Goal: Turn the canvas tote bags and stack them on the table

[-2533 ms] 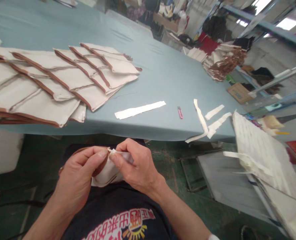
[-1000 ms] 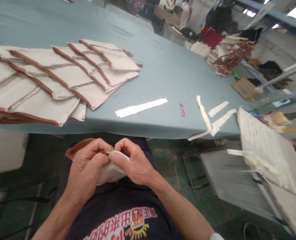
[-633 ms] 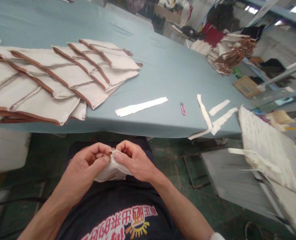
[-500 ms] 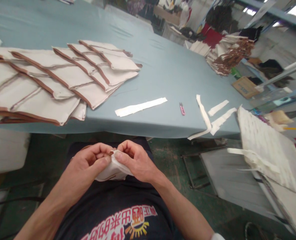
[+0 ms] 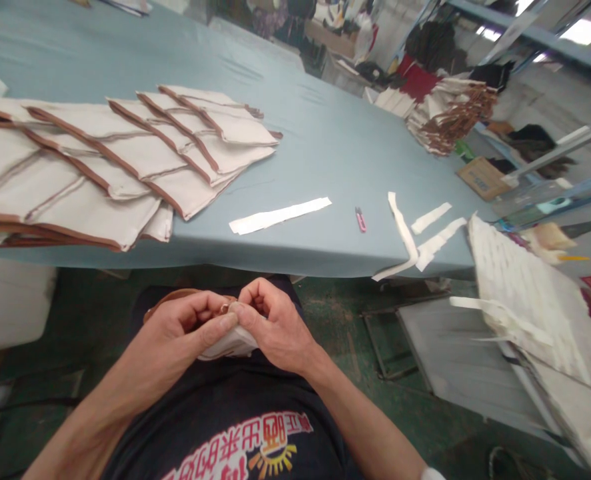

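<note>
Over my lap, a white fabric piece with brown trim [image 5: 230, 342] is pinched between both hands. My left hand [image 5: 188, 327] is closed, its thumb and fingers on the brown-edged corner. Closed on the same corner, my right hand [image 5: 270, 323] presses its thumb close to the left fingertips. A small bit of brown edging shows between the fingertips; most of the piece is hidden by the hands. On the blue-covered table [image 5: 315, 153] ahead lie overlapping white fabric pieces with brown binding [image 5: 170, 180], to the left.
A white strip [image 5: 280, 215] and pink thread snips [image 5: 360, 219] lie near the table's front edge. More white strips [image 5: 432, 247] are to the right. A board with white strips [image 5: 530, 300] stands at the right, and a brown-and-white fabric pile [image 5: 450, 113] sits at the far right.
Both hands have drawn closer together at the corner, the left shifting slightly right. More brown trim shows behind the left hand. The view has turned slightly.
</note>
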Tool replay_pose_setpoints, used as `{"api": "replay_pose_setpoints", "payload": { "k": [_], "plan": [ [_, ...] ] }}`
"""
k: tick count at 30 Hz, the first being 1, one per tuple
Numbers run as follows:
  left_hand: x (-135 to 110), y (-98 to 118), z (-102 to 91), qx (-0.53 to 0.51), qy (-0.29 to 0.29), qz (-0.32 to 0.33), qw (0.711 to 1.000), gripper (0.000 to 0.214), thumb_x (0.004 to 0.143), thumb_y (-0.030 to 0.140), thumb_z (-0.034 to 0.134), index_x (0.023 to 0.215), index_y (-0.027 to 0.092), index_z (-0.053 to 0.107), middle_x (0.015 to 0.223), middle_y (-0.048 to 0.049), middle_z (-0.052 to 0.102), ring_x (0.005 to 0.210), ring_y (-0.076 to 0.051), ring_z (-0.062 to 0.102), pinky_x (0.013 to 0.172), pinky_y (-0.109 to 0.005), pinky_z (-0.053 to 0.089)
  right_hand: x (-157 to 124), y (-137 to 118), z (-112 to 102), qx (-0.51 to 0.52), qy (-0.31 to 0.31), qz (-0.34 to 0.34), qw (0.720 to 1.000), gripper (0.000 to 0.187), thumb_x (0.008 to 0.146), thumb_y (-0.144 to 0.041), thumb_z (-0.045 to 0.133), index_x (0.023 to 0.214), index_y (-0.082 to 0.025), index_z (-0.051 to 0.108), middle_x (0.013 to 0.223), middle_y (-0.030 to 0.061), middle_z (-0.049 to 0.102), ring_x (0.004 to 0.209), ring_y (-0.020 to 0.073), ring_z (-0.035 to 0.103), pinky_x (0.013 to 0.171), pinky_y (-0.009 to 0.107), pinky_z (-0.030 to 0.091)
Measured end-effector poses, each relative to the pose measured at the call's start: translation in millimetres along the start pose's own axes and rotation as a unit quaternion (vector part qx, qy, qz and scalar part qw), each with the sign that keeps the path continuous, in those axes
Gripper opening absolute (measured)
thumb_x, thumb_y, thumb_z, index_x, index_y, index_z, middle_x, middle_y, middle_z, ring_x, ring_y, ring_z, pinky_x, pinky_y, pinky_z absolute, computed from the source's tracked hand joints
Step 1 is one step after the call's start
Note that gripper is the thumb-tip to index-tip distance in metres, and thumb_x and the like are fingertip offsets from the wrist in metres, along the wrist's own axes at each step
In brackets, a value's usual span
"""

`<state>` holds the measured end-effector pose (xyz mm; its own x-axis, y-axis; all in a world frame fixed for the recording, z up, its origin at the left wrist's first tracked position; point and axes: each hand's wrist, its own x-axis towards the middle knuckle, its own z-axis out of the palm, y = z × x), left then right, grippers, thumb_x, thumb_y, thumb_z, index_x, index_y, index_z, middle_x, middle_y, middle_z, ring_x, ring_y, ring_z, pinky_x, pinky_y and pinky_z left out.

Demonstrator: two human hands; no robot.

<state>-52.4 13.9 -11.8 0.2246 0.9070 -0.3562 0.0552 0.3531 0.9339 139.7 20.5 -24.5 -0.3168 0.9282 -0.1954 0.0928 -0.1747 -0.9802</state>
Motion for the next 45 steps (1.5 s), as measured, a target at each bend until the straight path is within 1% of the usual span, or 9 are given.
{"api": "replay_pose_setpoints", "payload": {
  "k": [5, 9, 15, 19, 24, 30, 34, 40, 45],
  "plan": [
    [1, 2, -0.4, -0.029, -0.001, -0.001, 1.0, 0.047, 0.069, 0.064, 0.099, 0.073, 0.02, 0.085, 0.067, -0.0038, 0.071, 0.058, -0.015, 0.058, 0.051, -0.02, 0.046, 1, -3, -1, 0.017, -0.005, -0.002, 1.0, 0.042, 0.095, -0.058, 0.08, 0.091, -0.023, 0.057, 0.08, -0.0051, 0.055, 0.071, 0.0133, 0.05, 0.066, 0.028, 0.041],
    [0, 3, 0.4, -0.054, -0.004, -0.021, 0.998, 0.047, 0.065, 0.062, 0.101, 0.069, 0.019, 0.083, 0.064, -0.0032, 0.069, 0.056, -0.014, 0.056, 0.05, -0.019, 0.044, 2, -4, 0, 0.02, -0.013, -0.007, 1.0, 0.05, 0.094, -0.067, 0.08, 0.09, -0.023, 0.057, 0.08, -0.0048, 0.054, 0.071, 0.0137, 0.048, 0.064, 0.028, 0.04],
    [0, 2, -0.1, -0.064, 0.016, -0.012, 0.998, 0.043, 0.064, 0.058, 0.102, 0.069, 0.02, 0.081, 0.068, -0.0038, 0.072, 0.057, -0.015, 0.059, 0.049, -0.02, 0.048, 5, -7, -1, -0.014, -0.018, -0.034, 0.999, 0.053, 0.104, -0.073, 0.062, 0.087, -0.024, 0.055, 0.081, -0.0025, 0.056, 0.074, 0.0154, 0.05, 0.069, 0.03, 0.045],
    [1, 2, -3.1, -0.039, -0.002, 0.01, 0.999, 0.037, 0.069, 0.055, 0.099, 0.073, 0.021, 0.084, 0.076, -0.0058, 0.077, 0.062, -0.018, 0.066, 0.053, -0.021, 0.054, 4, -12, -5, -0.046, -0.02, -0.044, 0.998, 0.052, 0.109, -0.071, 0.053, 0.087, -0.024, 0.055, 0.081, -0.0016, 0.056, 0.075, 0.0161, 0.05, 0.069, 0.031, 0.044],
    [0, 1, -5.3, -0.001, 0.023, 0.048, 0.999, 0.031, 0.077, 0.054, 0.091, 0.073, 0.023, 0.084, 0.077, -0.0047, 0.076, 0.062, -0.019, 0.067, 0.053, -0.021, 0.054, 2, -15, -5, -0.043, -0.018, -0.035, 0.998, 0.045, 0.108, -0.065, 0.059, 0.09, -0.023, 0.058, 0.084, -0.0015, 0.059, 0.076, 0.0158, 0.052, 0.07, 0.031, 0.044],
    [-2, 4, -1.1, 0.084, 0.076, 0.078, 0.99, 0.031, 0.079, 0.053, 0.081, 0.073, 0.023, 0.082, 0.081, -0.0063, 0.078, 0.067, -0.021, 0.068, 0.057, -0.024, 0.053, 4, -15, 2, -0.02, 0.0, -0.009, 1.0, 0.04, 0.093, -0.055, 0.082, 0.088, -0.022, 0.06, 0.082, -0.003, 0.062, 0.074, 0.0148, 0.054, 0.069, 0.03, 0.045],
    [-2, 7, 2.0, 0.116, 0.09, 0.073, 0.986, 0.033, 0.077, 0.055, 0.076, 0.07, 0.023, 0.079, 0.08, -0.0072, 0.077, 0.066, -0.022, 0.067, 0.053, -0.025, 0.047, 5, -15, 3, -0.009, 0.0, 0.003, 1.0, 0.041, 0.091, -0.056, 0.083, 0.087, -0.022, 0.06, 0.08, -0.0035, 0.061, 0.073, 0.0141, 0.054, 0.069, 0.029, 0.046],
    [-3, 2, -0.1, 0.134, 0.079, 0.07, 0.985, 0.035, 0.081, 0.056, 0.073, 0.075, 0.022, 0.078, 0.085, -0.0069, 0.079, 0.071, -0.023, 0.069, 0.059, -0.027, 0.052, 6, -11, 3, 0.016, -0.014, 0.015, 1.0, 0.047, 0.09, -0.062, 0.084, 0.085, -0.022, 0.059, 0.077, -0.0048, 0.057, 0.07, 0.0133, 0.051, 0.067, 0.028, 0.045],
    [-4, 3, 1.6, 0.144, 0.086, 0.06, 0.984, 0.036, 0.079, 0.056, 0.069, 0.071, 0.022, 0.076, 0.081, -0.0063, 0.078, 0.069, -0.023, 0.069, 0.059, -0.027, 0.052, 7, -7, 3, 0.042, -0.028, 0.036, 0.998, 0.052, 0.086, -0.066, 0.086, 0.085, -0.022, 0.058, 0.077, -0.005, 0.055, 0.07, 0.0131, 0.048, 0.067, 0.028, 0.041]
  ]
}}
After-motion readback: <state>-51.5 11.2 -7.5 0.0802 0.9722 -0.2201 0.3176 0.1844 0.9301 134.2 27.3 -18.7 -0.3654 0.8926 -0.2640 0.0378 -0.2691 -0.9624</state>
